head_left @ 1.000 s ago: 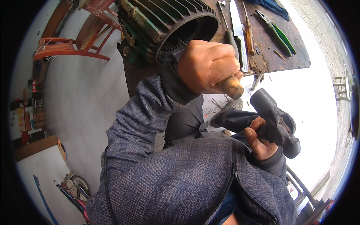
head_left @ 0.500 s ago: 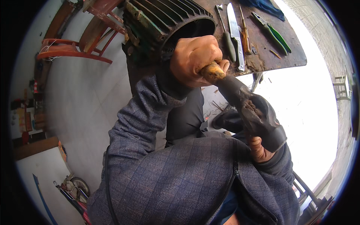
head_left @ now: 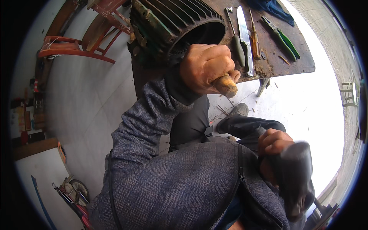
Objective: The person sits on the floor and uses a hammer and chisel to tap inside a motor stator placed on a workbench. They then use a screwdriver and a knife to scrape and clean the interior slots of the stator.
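Note:
My left hand (head_left: 207, 67) is closed round a thick rod-like tool (head_left: 226, 86), like a chisel or punch. Its worn yellow-brown butt end sticks out toward me; its far end is hidden. The fist sits at the round mouth of a dirty green finned motor housing (head_left: 170, 28), which rests on the table. Low on the right, my right hand (head_left: 274, 147) grips a hammer (head_left: 297, 180), its dark metal head smeared by motion and well apart from the tool's butt end. The hammer's handle is mostly hidden.
Right of the housing on the worn table (head_left: 303, 63) lie a dark-handled tool (head_left: 238, 50), a knife (head_left: 245, 36), a screwdriver (head_left: 255, 42), green-handled pliers (head_left: 283, 40) and a blue cloth (head_left: 276, 9). A red wooden chair (head_left: 69, 48) stands at the left.
The hammer has swung from the butt end of the tool down and right, toward my side. My left hand keeps its hold at the housing; the view has shifted slightly.

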`<state>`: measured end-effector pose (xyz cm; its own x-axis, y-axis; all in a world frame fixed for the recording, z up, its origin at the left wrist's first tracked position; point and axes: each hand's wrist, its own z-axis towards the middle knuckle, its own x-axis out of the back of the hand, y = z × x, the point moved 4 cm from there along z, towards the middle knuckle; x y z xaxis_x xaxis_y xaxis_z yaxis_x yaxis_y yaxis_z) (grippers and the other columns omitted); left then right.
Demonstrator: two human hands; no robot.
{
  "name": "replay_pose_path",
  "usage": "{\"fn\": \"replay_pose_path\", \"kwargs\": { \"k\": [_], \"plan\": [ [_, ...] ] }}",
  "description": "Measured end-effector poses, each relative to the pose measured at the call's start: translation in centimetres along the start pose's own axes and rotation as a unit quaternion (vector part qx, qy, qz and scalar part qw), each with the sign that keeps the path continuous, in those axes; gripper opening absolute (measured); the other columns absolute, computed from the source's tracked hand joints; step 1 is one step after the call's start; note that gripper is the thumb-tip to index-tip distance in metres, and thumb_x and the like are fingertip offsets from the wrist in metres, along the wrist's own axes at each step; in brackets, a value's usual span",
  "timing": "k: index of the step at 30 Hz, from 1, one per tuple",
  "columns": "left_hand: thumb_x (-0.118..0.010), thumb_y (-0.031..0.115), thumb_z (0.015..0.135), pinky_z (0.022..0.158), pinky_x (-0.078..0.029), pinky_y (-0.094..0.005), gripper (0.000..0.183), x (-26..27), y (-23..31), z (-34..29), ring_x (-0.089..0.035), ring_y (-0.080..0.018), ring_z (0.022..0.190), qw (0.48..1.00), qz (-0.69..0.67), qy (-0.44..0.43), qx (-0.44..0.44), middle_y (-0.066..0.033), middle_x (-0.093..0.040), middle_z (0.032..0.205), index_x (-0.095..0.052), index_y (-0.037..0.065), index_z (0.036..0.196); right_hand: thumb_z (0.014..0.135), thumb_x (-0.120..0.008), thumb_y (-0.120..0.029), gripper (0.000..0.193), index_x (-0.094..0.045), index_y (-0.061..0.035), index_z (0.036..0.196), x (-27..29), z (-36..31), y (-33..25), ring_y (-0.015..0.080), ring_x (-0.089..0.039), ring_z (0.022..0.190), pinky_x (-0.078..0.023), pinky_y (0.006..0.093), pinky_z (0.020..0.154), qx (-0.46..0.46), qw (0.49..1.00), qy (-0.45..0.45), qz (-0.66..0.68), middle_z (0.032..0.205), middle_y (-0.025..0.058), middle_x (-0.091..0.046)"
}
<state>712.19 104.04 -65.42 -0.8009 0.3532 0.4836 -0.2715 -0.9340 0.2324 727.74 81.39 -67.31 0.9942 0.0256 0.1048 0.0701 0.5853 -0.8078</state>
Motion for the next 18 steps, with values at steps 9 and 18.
{"fn": "replay_pose_path", "kwargs": {
  "k": [9,18],
  "plan": [
    [-0.087,-0.002,0.067,0.045,-0.047,-0.0331,0.038,0.0,-0.6,0.0,-0.060,-0.0223,0.054,1.000,-0.001,-0.015,-0.017,-0.0092,-0.058,0.075,-0.057,0.007,0.088,0.088,-0.084,-0.023,0.033,-0.061,-0.0015,0.098,-0.3,0.8,-0.5,0.0275,-0.067,0.060,-0.054,0.0356,0.058,-0.096,0.983,0.031,-0.151,0.077,0.0112,-0.066],
    [-0.088,0.002,0.067,0.046,-0.049,-0.0339,0.035,-0.6,-0.2,-0.8,-0.062,-0.0224,0.055,0.999,0.002,-0.045,-0.013,-0.0073,-0.059,0.073,-0.058,0.007,0.085,0.087,-0.084,-0.028,0.037,-0.061,-0.0023,0.100,-1.2,0.4,2.0,0.0297,-0.063,0.059,-0.051,0.0368,0.059,-0.183,0.973,-0.010,-0.141,0.074,0.0124,-0.061]
  ]
}}
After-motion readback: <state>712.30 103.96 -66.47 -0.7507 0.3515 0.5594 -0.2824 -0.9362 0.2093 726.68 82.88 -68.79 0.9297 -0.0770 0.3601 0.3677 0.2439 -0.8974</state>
